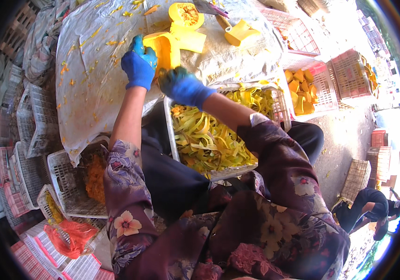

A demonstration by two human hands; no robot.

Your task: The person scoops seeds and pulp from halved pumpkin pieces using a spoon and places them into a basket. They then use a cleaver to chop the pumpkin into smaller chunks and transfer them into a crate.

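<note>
My left hand [139, 64], in a blue glove, grips the left side of a peeled orange pumpkin piece [169, 50] above the covered table. At the piece's lower end is my right hand [183, 85], also gloved in blue. It is blurred with its fingers curled, and whatever they may hold is hidden. Just beyond lie another cut pumpkin piece [192, 39] and a pumpkin half [186, 15] showing seeds and pulp. A knife with a wooden handle [223, 23] rests near a further pumpkin chunk [241, 32]. Below my right forearm, a plastic crate [171, 131] holds long peel strips [210, 140].
Pale sheeting [91, 87] covers the table, with scraps on it. At right, a crate [327, 92] holds pumpkin chunks [302, 91]. Orange pulp [95, 178] lies in a crate [68, 196] at left, near a red mesh bag [72, 238]. Another person [369, 206] bends at far right.
</note>
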